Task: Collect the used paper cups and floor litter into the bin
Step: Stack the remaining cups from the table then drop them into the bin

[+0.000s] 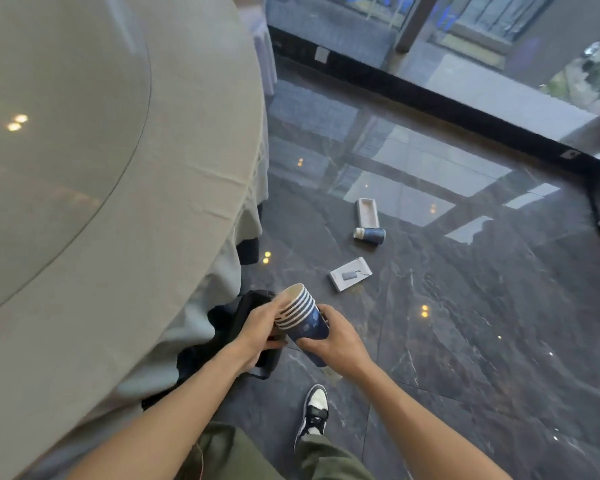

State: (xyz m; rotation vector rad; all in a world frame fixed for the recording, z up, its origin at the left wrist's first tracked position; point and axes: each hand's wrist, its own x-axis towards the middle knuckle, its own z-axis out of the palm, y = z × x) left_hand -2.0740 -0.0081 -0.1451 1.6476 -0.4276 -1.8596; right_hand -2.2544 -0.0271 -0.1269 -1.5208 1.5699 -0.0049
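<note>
Stack of blue paper cups [303, 318], nested, white rims tilted toward the upper left, held at lower centre of the frame. Right hand [340, 341] wrapped around the lower blue body of the stack, thumb along the underside. Left hand [262, 329] closed on the rim end, fingers curled against the white lips; it lies over a black bag [253, 308] resting against the tablecloth [187, 168] that fills the left half of the frame.

On the dark marble floor [465, 323], right of centre: one blue cup [370, 234] on its side; just above it an open white box [368, 212]; below and left of them a flat white box [350, 273]. All three well apart from the hands.

Bottom centre: a black-and-white shoe [314, 412]. Bin not in frame.
</note>
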